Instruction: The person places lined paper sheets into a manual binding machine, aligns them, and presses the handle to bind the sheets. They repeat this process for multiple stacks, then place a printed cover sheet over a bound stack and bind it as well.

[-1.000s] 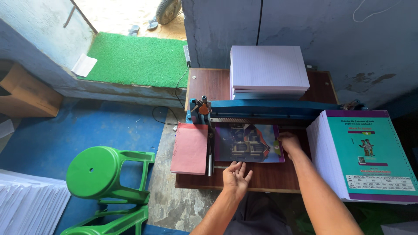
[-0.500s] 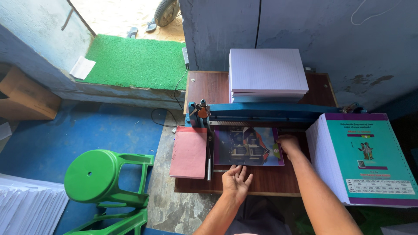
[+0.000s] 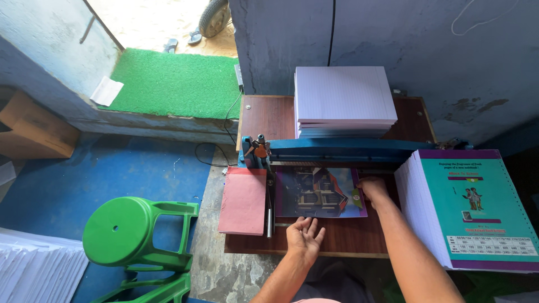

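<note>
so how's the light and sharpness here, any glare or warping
Head view: the sunlit sandy ground past the doorway is washed out; the dark wooden table and glossy printed book cover sit in even, soft indoor light, sharp, with no strong glare. The left hand and right hand are crisp. The wide lens splays walls outward at the edges.

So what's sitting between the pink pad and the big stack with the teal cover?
In the head view, the dark picture-printed booklet lies between the pink pad and the teal-covered stack, with the right hand on its right edge.
</note>
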`<state>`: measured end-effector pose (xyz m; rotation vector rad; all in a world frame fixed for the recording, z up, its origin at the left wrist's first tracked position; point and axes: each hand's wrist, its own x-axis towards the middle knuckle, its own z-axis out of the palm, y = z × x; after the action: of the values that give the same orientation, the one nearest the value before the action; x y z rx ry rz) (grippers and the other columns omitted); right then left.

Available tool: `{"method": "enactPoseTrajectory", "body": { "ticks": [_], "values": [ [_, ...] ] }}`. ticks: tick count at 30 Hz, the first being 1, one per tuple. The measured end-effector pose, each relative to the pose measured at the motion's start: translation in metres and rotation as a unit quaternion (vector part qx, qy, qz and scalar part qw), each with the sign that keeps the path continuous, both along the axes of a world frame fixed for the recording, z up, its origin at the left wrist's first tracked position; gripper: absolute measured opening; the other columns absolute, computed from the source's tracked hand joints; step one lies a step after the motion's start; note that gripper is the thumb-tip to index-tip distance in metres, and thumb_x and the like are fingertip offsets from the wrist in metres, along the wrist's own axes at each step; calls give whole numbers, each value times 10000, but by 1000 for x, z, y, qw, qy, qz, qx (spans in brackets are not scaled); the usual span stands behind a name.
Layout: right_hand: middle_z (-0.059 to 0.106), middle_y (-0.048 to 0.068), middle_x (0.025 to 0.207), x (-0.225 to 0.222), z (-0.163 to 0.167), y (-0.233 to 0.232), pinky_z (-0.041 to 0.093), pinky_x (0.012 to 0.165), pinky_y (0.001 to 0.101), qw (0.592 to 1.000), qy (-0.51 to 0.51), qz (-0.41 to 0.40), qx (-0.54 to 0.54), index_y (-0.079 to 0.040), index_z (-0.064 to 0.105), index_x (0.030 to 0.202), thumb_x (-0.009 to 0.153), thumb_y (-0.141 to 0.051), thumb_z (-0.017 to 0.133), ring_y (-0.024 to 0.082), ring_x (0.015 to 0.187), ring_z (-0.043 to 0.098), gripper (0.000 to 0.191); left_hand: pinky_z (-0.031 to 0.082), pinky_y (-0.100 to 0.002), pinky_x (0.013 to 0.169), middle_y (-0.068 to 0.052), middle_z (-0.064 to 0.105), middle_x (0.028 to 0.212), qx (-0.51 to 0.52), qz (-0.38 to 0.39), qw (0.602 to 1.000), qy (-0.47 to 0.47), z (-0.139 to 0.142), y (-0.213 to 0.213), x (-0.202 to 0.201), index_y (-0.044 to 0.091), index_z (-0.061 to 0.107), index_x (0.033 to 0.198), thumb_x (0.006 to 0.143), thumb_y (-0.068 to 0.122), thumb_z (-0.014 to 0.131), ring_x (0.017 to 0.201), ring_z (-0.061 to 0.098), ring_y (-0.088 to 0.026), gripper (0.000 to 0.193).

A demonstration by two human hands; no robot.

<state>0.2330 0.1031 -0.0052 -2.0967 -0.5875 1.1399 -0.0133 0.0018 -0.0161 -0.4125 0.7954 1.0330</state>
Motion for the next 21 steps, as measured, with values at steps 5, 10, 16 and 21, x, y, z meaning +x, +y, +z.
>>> {"method": "enactPoseTrajectory", "body": {
  "ticks": [5, 10, 16, 21],
  "values": [
    [738, 182, 1044, 1, -1, -1, 568, 781, 436, 999, 18, 21, 32, -1, 723, 1135, 895, -34, 631, 305, 912, 705, 260, 266, -549, 1242, -152, 253, 1675, 12, -16, 1000, 7, -6, 0, 0, 77, 110, 1625, 853, 11, 503, 1555, 292, -296, 868],
    [745, 175, 1018, 1, 1, -3, 563, 744, 412, 999, 5, 26, 24, -16, 731, 1139, 900, -41, 642, 286, 866, 702, 257, 318, -538, 1228, -152, 316, 1653, 14, -38, 999, 29, -21, -3, -4, 50, 203, 1592, 890, 56, 534, 1514, 365, -290, 776],
    [736, 163, 984, -2, 3, -6, 567, 728, 411, 999, 19, 18, 36, -20, 727, 1110, 898, -32, 659, 271, 843, 694, 223, 450, -477, 1117, -197, 542, 1504, 13, -48, 997, 65, -38, 1, -2, -14, 384, 1492, 987, 269, 609, 1329, 604, -316, 621],
    [736, 143, 967, -2, 3, -5, 565, 737, 410, 999, 26, 11, 35, -34, 728, 1093, 901, -37, 666, 254, 835, 689, 203, 544, -410, 903, -117, 673, 1231, 20, -114, 980, 161, -40, 12, -1, 24, 577, 1269, 1012, 292, 606, 1092, 709, -248, 373]
  ]
}}
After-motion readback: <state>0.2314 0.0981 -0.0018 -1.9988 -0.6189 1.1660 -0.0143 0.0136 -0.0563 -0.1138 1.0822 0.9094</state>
